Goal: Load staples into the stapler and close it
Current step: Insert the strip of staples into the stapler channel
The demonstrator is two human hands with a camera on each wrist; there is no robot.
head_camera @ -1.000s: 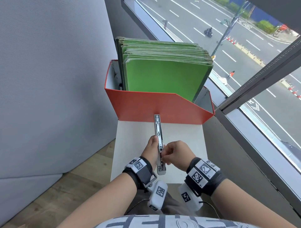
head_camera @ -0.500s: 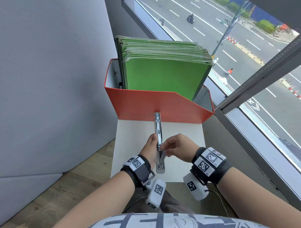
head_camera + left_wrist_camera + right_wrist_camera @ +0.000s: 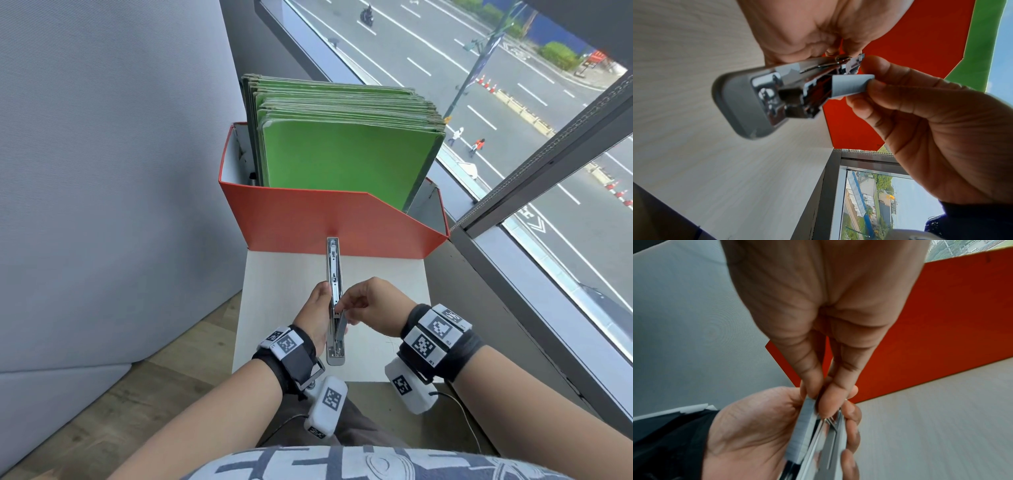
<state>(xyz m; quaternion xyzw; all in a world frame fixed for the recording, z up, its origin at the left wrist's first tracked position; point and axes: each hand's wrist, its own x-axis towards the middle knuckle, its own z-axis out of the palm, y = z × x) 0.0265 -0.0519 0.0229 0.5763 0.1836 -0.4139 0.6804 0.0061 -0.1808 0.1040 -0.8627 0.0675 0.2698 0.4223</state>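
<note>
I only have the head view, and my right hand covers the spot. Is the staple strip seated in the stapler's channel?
Observer: No. The left wrist view shows the staple strip sticking out at an angle, only one end meeting the magazine of the stapler.
Operator: How is it gripped?
Observer: The right hand pinches its free end between thumb and fingers.
Operator: And the stapler?
Observer: In the right wrist view the left hand wraps it, fingers curled over the far side.
</note>
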